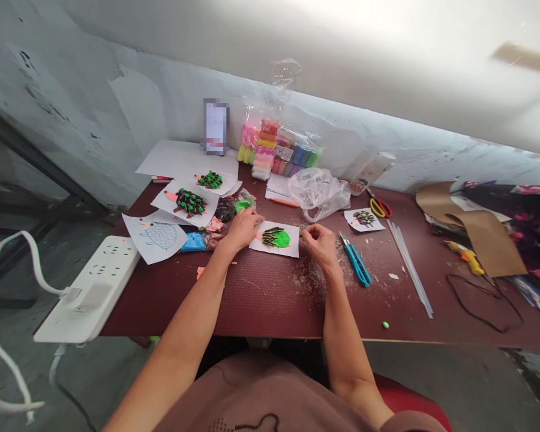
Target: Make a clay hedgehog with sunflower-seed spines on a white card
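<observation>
A small white card [292, 243] lies on the table between my hands, bearing a hedgehog with a bright green clay body [276, 240] and rows of dark spines [272, 232]. My left hand [243, 229] is curled over the card's left edge, its fingertips gripping it near the top corner. Just right of the card, my right hand [320, 243] is closed in a pinch. A tiny dark piece seems to be at its fingertips, too small to name. Beside it lie blue-handled cutters [356, 261] among scattered brown crumbs.
Finished hedgehog cards [189, 202], bags of coloured clay [193, 242] and a white power strip [92, 288] are to the left. Behind stand packs of clay [265, 150] and a plastic bag [319, 191]. Right are scissors [380, 207], glue sticks [409, 267] and a yellow glue gun [468, 258].
</observation>
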Tool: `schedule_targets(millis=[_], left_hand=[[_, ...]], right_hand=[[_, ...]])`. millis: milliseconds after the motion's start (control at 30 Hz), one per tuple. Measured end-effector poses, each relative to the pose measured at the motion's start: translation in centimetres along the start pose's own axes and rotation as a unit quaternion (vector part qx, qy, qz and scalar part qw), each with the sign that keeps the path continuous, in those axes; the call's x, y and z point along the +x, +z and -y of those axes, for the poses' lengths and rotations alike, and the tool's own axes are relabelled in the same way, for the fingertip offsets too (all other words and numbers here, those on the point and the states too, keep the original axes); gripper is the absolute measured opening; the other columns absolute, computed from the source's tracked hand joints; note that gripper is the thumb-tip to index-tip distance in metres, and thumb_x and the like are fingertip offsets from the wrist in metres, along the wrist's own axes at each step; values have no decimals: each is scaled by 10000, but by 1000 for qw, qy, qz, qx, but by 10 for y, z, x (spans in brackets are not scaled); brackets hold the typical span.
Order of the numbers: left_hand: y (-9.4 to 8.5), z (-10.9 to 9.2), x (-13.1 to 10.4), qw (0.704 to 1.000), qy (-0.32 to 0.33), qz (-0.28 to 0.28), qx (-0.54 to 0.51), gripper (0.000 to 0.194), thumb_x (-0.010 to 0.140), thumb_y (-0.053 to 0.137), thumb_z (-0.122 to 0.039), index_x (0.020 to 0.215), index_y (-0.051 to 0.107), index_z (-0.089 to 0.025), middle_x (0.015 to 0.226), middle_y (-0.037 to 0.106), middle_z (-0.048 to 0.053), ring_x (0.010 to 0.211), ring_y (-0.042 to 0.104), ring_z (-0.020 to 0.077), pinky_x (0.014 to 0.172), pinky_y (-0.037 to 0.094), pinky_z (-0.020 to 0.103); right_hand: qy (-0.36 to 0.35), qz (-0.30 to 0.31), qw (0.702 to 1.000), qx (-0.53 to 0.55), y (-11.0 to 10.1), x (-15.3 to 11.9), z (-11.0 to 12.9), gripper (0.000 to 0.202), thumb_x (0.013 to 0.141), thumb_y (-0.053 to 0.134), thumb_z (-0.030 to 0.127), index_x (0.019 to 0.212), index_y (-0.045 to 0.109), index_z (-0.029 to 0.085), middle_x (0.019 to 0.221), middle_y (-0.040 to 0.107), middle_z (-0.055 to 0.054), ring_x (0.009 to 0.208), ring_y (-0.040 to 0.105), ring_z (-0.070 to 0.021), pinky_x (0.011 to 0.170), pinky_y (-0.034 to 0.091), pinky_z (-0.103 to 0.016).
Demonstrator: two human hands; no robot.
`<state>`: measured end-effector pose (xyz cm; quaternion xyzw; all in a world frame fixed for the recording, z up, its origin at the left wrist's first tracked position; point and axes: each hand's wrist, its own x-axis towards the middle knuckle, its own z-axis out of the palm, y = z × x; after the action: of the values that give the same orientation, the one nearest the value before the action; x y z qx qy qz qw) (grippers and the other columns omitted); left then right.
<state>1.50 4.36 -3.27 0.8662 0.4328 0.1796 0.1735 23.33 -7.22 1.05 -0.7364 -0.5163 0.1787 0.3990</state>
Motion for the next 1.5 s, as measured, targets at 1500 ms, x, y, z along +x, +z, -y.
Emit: schedule_targets(millis=[1500], left_hand=[[4,1,1,1000,2,-9,1,355,936,539,-125,1167,799,-199,1118,682,130,1063,599,276,996,499,409]], right_hand=[[-81,67,980,-168,49,-7,14,169,938,589,187,896,751,208,926,693,-44,831,608,-178,722,391,-265]])
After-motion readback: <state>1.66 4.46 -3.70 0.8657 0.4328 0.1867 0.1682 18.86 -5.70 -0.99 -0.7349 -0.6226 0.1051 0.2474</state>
